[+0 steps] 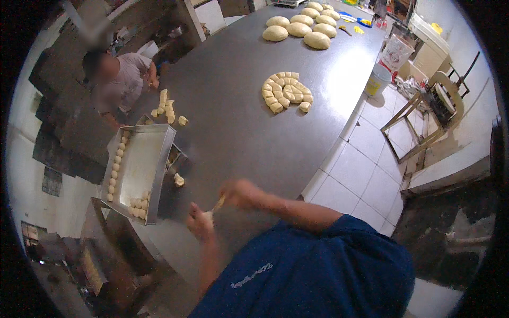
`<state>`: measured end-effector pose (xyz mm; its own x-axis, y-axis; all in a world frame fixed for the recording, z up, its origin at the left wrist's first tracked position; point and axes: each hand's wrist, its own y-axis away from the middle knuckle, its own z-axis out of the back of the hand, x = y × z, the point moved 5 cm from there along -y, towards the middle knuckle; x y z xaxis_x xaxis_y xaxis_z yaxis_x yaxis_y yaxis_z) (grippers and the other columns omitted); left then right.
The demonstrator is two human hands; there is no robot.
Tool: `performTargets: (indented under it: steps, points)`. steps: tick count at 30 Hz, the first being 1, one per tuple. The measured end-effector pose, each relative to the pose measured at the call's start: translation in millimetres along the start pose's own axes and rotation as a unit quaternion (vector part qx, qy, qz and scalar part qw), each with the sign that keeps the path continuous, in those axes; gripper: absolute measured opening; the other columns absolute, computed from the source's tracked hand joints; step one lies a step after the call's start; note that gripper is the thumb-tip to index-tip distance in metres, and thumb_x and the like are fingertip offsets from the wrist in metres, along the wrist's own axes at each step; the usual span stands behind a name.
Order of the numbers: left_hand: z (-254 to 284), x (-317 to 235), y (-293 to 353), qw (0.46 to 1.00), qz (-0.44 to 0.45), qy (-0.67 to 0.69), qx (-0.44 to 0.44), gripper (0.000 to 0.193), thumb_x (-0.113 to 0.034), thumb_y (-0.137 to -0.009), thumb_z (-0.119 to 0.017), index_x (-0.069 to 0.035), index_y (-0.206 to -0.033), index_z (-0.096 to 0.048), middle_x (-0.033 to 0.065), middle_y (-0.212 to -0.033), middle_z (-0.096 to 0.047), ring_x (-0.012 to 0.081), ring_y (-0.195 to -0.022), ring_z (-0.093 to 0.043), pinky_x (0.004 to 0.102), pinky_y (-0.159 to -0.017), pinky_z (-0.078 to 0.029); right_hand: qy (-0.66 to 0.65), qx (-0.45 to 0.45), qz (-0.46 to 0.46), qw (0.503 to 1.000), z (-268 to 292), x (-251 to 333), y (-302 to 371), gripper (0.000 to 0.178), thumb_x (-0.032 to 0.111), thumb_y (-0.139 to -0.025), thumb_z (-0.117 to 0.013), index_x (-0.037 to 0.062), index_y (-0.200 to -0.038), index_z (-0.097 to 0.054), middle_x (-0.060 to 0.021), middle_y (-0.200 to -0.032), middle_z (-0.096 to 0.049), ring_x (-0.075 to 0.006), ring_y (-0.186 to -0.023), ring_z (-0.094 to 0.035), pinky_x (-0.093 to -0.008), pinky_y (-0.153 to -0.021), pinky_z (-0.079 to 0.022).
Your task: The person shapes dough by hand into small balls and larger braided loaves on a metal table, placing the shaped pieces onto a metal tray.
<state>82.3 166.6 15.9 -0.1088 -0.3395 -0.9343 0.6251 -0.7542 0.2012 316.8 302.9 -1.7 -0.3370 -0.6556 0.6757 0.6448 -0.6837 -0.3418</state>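
Observation:
Near the front edge of the grey table, my left hand (200,223) is closed on a piece of pale dough (218,205), stretched into a thin strip. Its other end runs to my right hand (241,194), which is blurred but closed around it. Left of my hands is a metal tray (168,148) with a row of dough balls (115,167) along one side and a cluster of balls (140,204) in the near corner. A loose dough lump (179,180) lies just beside the tray.
Cut dough pieces (167,108) lie beyond the tray, close to another person (127,79) across the table. Mid-table sits a coil of cut dough (286,91); several large dough mounds (302,26) stand farther back. A white bucket (377,82) and metal-framed stand (424,114) are on the right.

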Motion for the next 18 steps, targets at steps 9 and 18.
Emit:
performTargets:
  steps: [9,18]
  points:
    - [134,137,66,0.827,-0.241,-0.502,0.077,0.032,-0.026,-0.097,-0.057,0.001,-0.110,-0.066,0.0258,-0.125,-0.060,0.0486,-0.105,-0.058,0.0577,-0.096,-0.042,0.231,0.145,0.027,0.962,78,16,120,0.036,0.040,-0.094,-0.064,0.0066,-0.106,-0.058,-0.0169,-0.109,-0.058,-0.0353,-0.104,-0.057,-0.0494,-0.088,-0.046]
    - [107,109,77,0.745,-0.345,-0.565,0.088,0.031,-0.022,-0.098,-0.058,0.002,-0.117,-0.059,0.0257,-0.124,-0.058,0.0435,-0.111,-0.057,0.0562,-0.090,-0.043,0.283,-0.002,-0.073,0.956,13,-34,94,0.034,0.034,-0.096,-0.059,0.0034,-0.110,-0.061,-0.0180,-0.116,-0.062,-0.0380,-0.117,-0.058,-0.0535,-0.101,-0.044]
